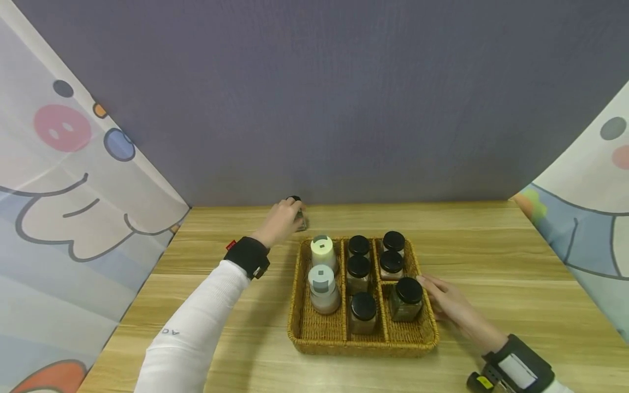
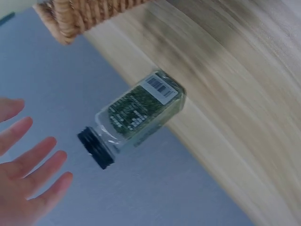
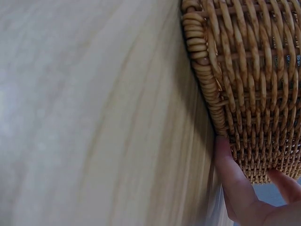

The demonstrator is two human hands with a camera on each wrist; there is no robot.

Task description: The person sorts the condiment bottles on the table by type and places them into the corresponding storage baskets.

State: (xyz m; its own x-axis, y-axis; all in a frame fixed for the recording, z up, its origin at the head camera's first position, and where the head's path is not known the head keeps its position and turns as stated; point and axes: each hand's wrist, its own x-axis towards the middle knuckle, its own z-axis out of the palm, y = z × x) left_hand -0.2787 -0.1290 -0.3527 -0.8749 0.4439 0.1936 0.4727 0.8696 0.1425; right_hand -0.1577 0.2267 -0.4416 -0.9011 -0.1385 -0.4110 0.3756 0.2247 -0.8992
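Note:
A clear jar with a black lid [image 2: 136, 113] stands on the table near the back wall, with green dried flakes and a barcode label inside the left wrist view. My left hand [image 1: 284, 219] is beside this jar; its spread fingers [image 2: 44, 157] are apart from the lid. At the right, my right hand [image 1: 454, 305] touches the outer side of a divided wicker basket [image 1: 363, 349], and its fingers [image 3: 235, 181] lie fairly straight against the weave near the tabletop.
Two white-capped bottles [image 1: 322, 289] fill part of the basket's left compartment. Several black-lidded jars [image 1: 362, 314] stand in its middle and right compartments. Behind the wooden table [image 1: 236, 349] rises a grey wall [image 1: 319, 109]; cartoon-printed cloths [image 1: 59, 218] flank both sides.

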